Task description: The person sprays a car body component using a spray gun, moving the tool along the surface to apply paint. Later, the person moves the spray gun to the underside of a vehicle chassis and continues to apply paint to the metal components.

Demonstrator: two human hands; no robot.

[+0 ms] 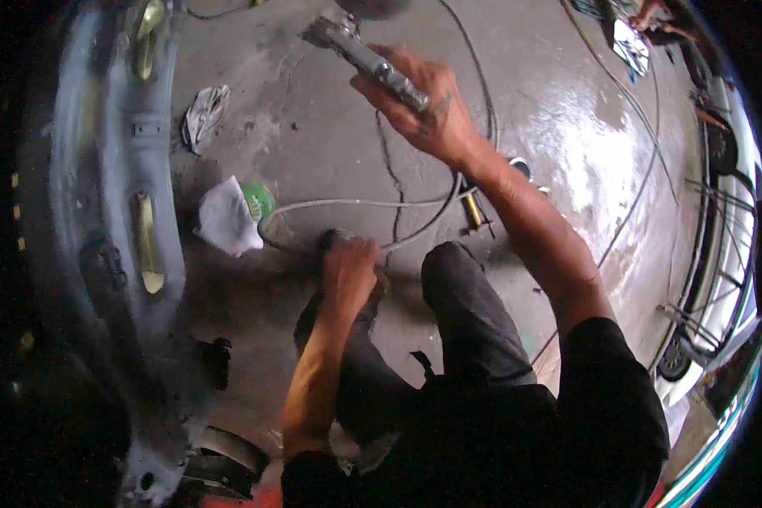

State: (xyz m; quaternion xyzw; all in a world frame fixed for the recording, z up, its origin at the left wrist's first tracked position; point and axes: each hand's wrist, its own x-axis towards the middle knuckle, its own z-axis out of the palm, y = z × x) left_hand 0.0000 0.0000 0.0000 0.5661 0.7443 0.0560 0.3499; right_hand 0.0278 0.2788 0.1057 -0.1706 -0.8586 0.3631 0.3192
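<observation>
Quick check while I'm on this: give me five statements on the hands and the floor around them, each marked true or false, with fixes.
1. The right hand grips a grey tool. True.
2. The left hand rests on the large grey panel. False: it is apart from the panel, down near the left knee.
3. A white sheet lies against a round green object. True.
4. The yellow-handled tool is held in the left hand. False: it lies on the floor, to the right of that hand.
5. A grey hose runs across the floor between the white sheet and the yellow-handled tool. True.
</observation>
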